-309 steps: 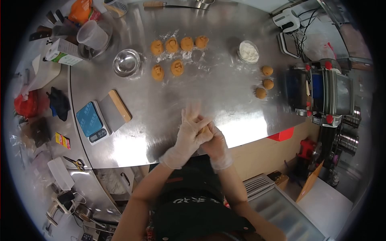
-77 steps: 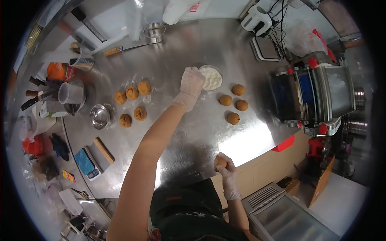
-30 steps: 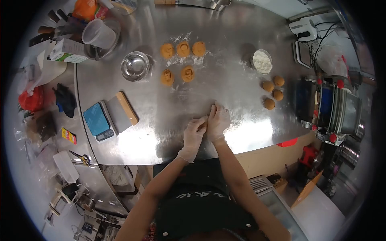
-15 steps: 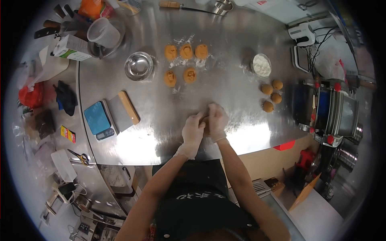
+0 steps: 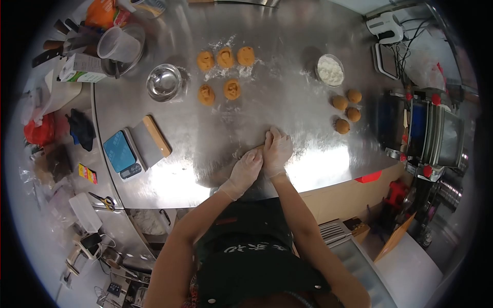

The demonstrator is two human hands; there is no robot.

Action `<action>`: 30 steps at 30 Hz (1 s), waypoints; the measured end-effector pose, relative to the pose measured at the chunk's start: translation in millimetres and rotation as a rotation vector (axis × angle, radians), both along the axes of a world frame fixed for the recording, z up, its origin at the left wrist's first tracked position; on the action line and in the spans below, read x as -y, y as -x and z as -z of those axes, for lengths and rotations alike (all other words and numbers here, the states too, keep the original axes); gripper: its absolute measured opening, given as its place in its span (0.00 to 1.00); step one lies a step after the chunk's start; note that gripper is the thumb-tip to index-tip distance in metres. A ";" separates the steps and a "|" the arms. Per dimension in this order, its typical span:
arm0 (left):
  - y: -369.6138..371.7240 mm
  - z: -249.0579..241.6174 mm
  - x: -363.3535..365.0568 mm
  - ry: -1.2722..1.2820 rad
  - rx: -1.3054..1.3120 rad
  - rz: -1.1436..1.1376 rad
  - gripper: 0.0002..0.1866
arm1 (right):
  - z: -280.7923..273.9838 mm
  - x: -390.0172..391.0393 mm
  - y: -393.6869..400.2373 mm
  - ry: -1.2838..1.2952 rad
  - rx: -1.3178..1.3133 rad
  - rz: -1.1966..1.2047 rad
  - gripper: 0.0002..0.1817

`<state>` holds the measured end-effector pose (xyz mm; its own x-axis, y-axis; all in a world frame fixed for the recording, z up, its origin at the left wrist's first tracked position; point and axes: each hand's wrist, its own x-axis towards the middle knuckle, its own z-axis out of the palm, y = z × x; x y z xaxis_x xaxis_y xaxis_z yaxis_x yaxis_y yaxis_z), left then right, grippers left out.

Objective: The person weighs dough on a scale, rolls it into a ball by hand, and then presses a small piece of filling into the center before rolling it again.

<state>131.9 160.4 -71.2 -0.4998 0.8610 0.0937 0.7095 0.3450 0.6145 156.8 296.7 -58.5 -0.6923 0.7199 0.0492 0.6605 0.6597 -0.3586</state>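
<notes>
My left hand [image 5: 246, 168] and my right hand [image 5: 278, 150], both in thin clear gloves, meet over the steel table [image 5: 300, 128] near its front edge. Their fingers are closed around a piece of brown dough [image 5: 261, 148], of which only a sliver shows between them. Farther back lie several flattened orange-brown dough pieces [image 5: 225, 58], dented on top and with flour around them. To the right, several round brown dough balls [image 5: 353, 114] sit beside a bowl of white flour [image 5: 330, 71].
A clear bowl [image 5: 164, 82], a dough scraper with a wooden handle [image 5: 156, 136] and a blue-topped digital scale [image 5: 122, 152] stand on the left. A pasta-roller-like machine [image 5: 431, 133] and a white hand mixer [image 5: 385, 28] are at the right. Scissors [image 5: 105, 201] lie at lower left.
The view has shifted slightly, so the things on the table sit a little higher and further left. My hands have drawn closer together, covering more of the dough between them.
</notes>
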 end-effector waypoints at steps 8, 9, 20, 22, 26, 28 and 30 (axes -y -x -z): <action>55.9 -54.3 -49.9 -0.103 0.184 0.051 0.14 | -15.6 -3.9 -18.5 0.543 -0.213 0.624 0.17; 58.4 -47.5 -51.6 -0.027 0.182 0.169 0.14 | -5.9 -0.5 -23.3 0.534 -0.259 0.620 0.17; 36.1 -15.7 12.3 -0.075 -0.134 0.305 0.17 | 11.7 29.8 -9.1 -0.033 -0.170 0.220 0.08; 29.0 -11.5 12.8 0.027 -0.138 0.267 0.19 | 1.8 23.1 -5.2 -0.013 -0.065 0.200 0.08; 31.0 -10.3 10.2 -0.036 0.063 0.194 0.23 | -10.9 20.9 -12.4 0.234 -0.105 0.323 0.11; 22.0 -19.8 14.1 0.075 0.193 0.114 0.24 | -6.9 29.4 -33.6 0.359 -0.218 0.541 0.13; 2.2 -22.0 13.8 0.105 0.242 0.026 0.25 | -13.0 34.3 -46.6 0.556 -0.212 0.661 0.15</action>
<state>129.7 146.6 -49.2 -0.4741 0.8727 -0.1169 0.5556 0.3995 0.7292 203.4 262.4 -45.5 -0.1424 0.9270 -0.3471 0.7282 -0.1394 -0.6711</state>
